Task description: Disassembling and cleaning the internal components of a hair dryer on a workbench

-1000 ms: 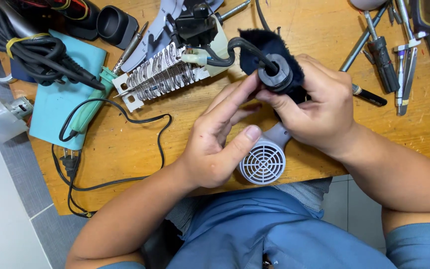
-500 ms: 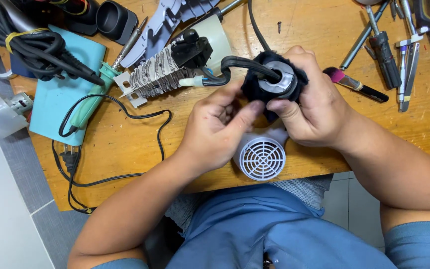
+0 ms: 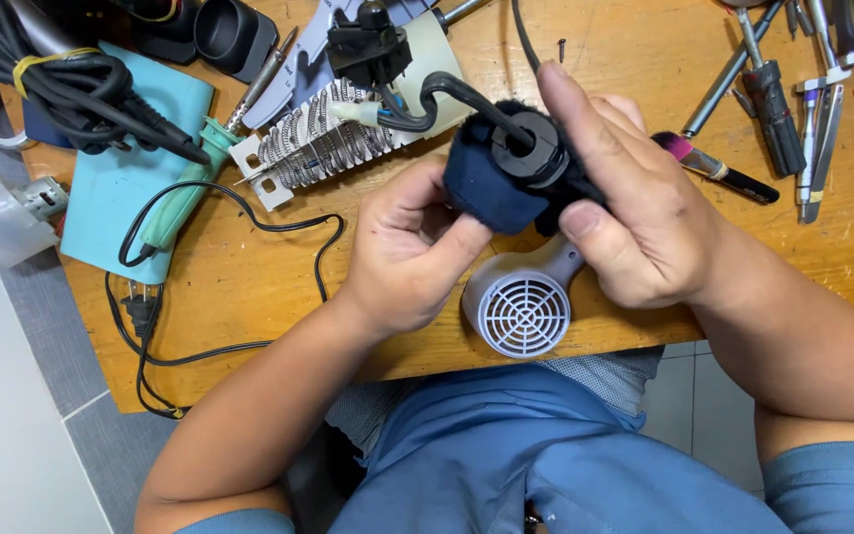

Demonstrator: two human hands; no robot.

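Observation:
My right hand (image 3: 635, 213) grips a round black motor part (image 3: 526, 148) wrapped in a dark blue cloth (image 3: 481, 183). My left hand (image 3: 402, 247) pinches the lower left side of the cloth with thumb and fingers. A black cable (image 3: 447, 87) runs from the part's centre to a coiled heating element (image 3: 308, 148) with a black switch block (image 3: 368, 44) lying on the wooden table (image 3: 249, 287). A white hair-dryer housing with a round grille (image 3: 521, 311) lies under my hands at the table's front edge.
A teal soldering iron (image 3: 185, 193) rests on a light blue pad (image 3: 121, 188), its black cord (image 3: 239, 282) looping over the table. Bundled black cables (image 3: 71, 84) lie far left. Screwdrivers (image 3: 768, 94), tweezers (image 3: 812, 129) and a small brush (image 3: 714, 168) lie right.
Both hands have lifted the cloth-wrapped part closer to the camera and turned it. My left hand now pinches the cloth from below-left; my right fingers wrap over the top.

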